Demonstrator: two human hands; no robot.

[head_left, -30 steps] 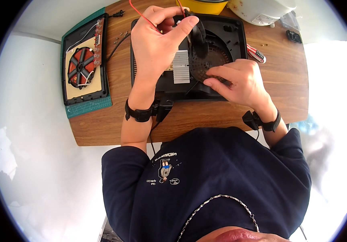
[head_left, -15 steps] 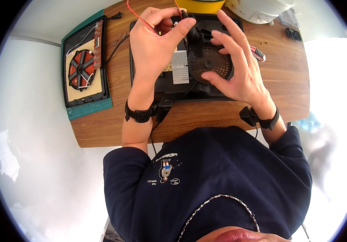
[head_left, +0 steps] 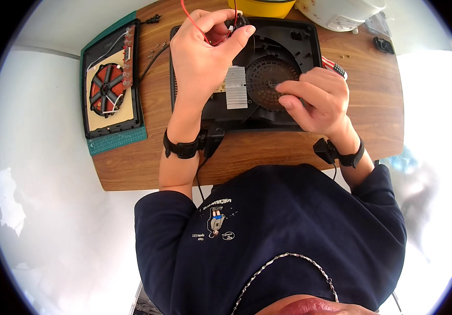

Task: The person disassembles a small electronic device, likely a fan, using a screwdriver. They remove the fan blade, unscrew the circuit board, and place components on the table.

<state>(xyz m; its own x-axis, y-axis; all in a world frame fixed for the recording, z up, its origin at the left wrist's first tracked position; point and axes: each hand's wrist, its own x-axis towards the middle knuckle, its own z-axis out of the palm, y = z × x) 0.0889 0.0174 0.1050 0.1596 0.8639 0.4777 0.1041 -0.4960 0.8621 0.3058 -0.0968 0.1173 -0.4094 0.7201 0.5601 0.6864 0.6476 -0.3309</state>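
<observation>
My left hand (head_left: 205, 50) is closed on a small black part (head_left: 239, 22) with thin red wires (head_left: 194, 23), held above the open black appliance housing (head_left: 221, 118). The fingers hide much of the part, and I cannot make out its full shape. In the housing are a silver finned heat sink (head_left: 236, 86) and a round vent grille (head_left: 257, 86). My right hand (head_left: 323, 100) hovers over the grille's right side, its fingers curled and the thumb close to the index finger. Nothing shows between them.
At left, a black panel with a round red-and-black coil (head_left: 106, 90) lies on a green cutting mat (head_left: 118, 140). A plug (head_left: 153, 19) and loose screws (head_left: 155, 50) are nearby. Behind stand a yellow container (head_left: 268, 9) and a white appliance (head_left: 336, 13). A red-and-white tool (head_left: 335, 67) lies right.
My right hand has drawn down and to the right, away from the black part, and its spread fingers have curled. The part has turned in my left hand.
</observation>
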